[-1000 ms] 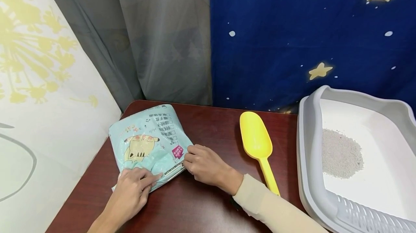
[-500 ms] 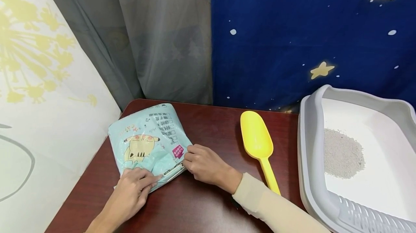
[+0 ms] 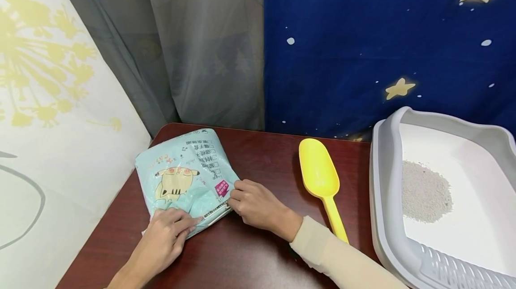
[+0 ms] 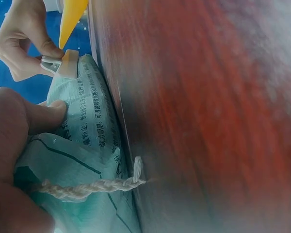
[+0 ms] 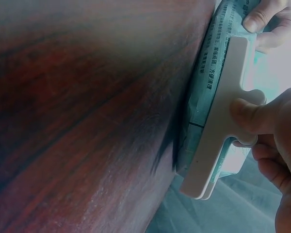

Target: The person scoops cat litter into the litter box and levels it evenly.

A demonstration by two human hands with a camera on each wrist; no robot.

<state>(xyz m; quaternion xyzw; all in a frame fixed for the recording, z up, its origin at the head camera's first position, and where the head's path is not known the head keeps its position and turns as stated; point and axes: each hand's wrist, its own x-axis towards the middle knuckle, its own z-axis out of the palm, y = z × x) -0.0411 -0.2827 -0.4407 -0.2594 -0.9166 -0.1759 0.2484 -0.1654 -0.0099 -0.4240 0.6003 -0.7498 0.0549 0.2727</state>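
Note:
A light-blue printed plastic bag (image 3: 177,177) lies on the table's left side, its near edge folded over. My left hand (image 3: 167,233) holds that folded edge, fingers on top and thumb (image 4: 51,116) against the side. At the bag's right corner my right hand (image 3: 260,206) pinches a pale bag clip (image 5: 220,116) between thumb and fingers. The right wrist view has the clip's long bar lying along the fold. A braided white cord (image 4: 87,188) hangs across the bag below the left hand in the left wrist view.
On the dark red table (image 3: 250,257), a yellow scoop (image 3: 319,170) lies right of the bag. Farther right stands a grey-rimmed litter box (image 3: 380,181) with a patch of grey litter (image 3: 425,192). Behind hang grey (image 3: 209,56) and blue starry curtains (image 3: 322,78).

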